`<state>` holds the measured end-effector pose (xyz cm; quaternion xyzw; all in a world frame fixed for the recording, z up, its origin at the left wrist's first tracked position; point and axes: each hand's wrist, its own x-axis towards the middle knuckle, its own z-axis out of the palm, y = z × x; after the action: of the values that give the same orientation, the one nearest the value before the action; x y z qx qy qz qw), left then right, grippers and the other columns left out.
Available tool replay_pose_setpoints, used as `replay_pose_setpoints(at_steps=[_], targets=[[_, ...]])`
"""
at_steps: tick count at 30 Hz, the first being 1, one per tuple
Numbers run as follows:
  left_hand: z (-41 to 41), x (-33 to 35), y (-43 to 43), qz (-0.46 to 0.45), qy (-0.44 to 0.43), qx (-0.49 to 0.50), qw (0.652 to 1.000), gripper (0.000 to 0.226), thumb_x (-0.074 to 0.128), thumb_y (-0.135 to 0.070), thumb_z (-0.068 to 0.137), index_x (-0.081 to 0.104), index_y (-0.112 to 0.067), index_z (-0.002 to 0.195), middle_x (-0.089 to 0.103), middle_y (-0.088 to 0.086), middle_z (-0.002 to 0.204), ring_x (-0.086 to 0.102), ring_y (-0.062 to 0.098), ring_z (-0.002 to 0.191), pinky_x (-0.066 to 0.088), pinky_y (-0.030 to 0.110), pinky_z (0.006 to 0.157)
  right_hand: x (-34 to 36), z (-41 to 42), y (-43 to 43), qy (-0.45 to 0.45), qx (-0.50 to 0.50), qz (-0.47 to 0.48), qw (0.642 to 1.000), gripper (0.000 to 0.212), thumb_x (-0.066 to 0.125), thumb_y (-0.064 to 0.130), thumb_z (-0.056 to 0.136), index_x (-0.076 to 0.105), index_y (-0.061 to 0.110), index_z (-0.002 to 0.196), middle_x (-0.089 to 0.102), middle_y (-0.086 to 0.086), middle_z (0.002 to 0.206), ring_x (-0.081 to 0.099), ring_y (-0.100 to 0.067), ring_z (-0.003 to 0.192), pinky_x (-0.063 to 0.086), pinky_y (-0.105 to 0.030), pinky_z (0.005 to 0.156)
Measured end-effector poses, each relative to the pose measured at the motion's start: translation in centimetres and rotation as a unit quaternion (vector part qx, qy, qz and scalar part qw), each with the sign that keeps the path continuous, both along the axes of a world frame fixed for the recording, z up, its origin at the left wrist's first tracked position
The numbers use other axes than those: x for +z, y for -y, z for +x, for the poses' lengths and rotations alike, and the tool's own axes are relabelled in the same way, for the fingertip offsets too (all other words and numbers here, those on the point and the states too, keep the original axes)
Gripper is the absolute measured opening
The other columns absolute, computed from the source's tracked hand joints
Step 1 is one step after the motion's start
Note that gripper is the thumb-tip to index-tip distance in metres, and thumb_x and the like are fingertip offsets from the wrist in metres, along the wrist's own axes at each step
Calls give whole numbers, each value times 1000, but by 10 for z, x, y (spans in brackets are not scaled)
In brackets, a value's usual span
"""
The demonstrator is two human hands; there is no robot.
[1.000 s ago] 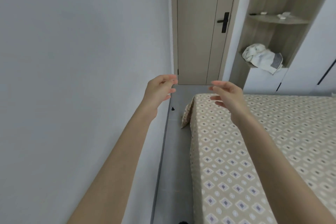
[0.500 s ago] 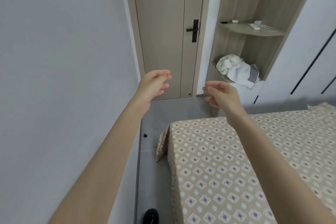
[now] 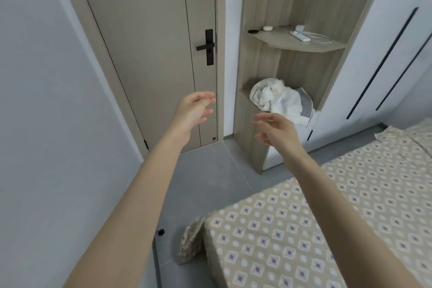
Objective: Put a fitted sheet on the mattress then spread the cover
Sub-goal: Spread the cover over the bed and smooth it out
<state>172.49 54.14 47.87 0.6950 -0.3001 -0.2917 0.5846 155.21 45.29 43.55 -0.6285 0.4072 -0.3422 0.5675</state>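
A beige fitted sheet (image 3: pixel 304 229) with a diamond pattern covers the mattress at the lower right; one corner flap (image 3: pixel 190 241) hangs loose beside the bed's near corner. A crumpled white cover (image 3: pixel 278 98) with a checked edge lies on the lower shelf of the wooden niche. My left hand (image 3: pixel 195 110) is raised in front of the door, fingers relaxed and empty. My right hand (image 3: pixel 277 131) is stretched out just below and left of the white cover, fingers spread, holding nothing and not touching it.
A closed beige door (image 3: pixel 152 54) with a black handle (image 3: pixel 208 47) stands ahead. The upper shelf (image 3: pixel 299 42) holds a white remote and small items. A grey wall (image 3: pixel 46 147) runs along the left, with a narrow strip of grey floor (image 3: pixel 205 182) between it and the bed. White wardrobe doors (image 3: pixel 385 54) fill the right.
The view has swung right and nearer the shelf niche. Both empty hands have moved forward, the right one closing in on the white cover.
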Motion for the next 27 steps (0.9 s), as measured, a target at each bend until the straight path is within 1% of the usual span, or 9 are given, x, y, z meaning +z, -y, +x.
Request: replay_pose_setpoints(at_steps=[3,7,11,12,14,17,21,24,27], targets=[[44,-20,52,21,-11,-27,999,23,45,-15,97,64,-25,106,67,-8,105,64,13,95,48,29,89,-16,44,46,-1,-29,27,999,17,58,16,92,64,17,108,69,2,102,59,-11,66,47,-12,60],[99,-43,123,43,-13,-60,997,23,45,-15,96,64,-26,105,68,-7,108,63,13,93,49,26,85,-34,104,117,6,-60,31,998,17,58,13,92,63,17,107,70,1,104,58,-13,65,47,-19,63],[145,-47,201,56,-3,-94,994,23,45,-15,96,64,-26,104,68,-8,107,63,13,92,49,23,79,-45,150,191,10,-93,47,994,17,61,14,91,64,16,107,69,0,101,57,-11,62,47,-14,57],[159,-46,228,59,0,-109,992,23,45,-15,97,64,-26,103,68,-9,105,64,13,93,49,24,81,-46,161,215,13,-110,52,993,17,63,15,90,64,16,107,69,0,98,56,-12,62,46,-15,57],[177,-46,262,70,9,-130,989,23,45,-16,97,64,-27,102,68,-10,103,64,13,96,48,28,87,-48,171,243,11,-134,58,989,19,65,16,88,65,15,107,68,-2,93,54,-13,62,46,-20,61],[195,-51,319,84,22,-180,980,25,44,-15,97,64,-24,108,67,-8,108,64,14,98,49,29,90,-51,175,284,7,-191,71,979,17,64,16,89,66,17,105,69,1,92,58,-13,65,48,-24,68],[197,-65,398,94,29,-265,959,23,45,-16,97,64,-24,108,66,-7,111,63,13,99,49,24,84,-65,166,329,-16,-273,79,959,15,59,15,91,65,21,103,70,8,93,62,-9,64,47,-23,68],[188,-78,466,91,20,-345,934,23,46,-13,97,64,-20,109,64,-4,112,61,15,96,48,20,76,-80,158,365,-27,-352,83,932,14,61,15,89,67,24,98,71,8,91,62,-9,62,48,-23,67],[179,-88,532,97,24,-415,904,25,45,-12,96,65,-20,109,66,-6,108,61,12,91,45,25,76,-88,153,401,-32,-423,94,901,13,62,15,89,65,27,91,70,6,90,61,-10,62,46,-23,63]])
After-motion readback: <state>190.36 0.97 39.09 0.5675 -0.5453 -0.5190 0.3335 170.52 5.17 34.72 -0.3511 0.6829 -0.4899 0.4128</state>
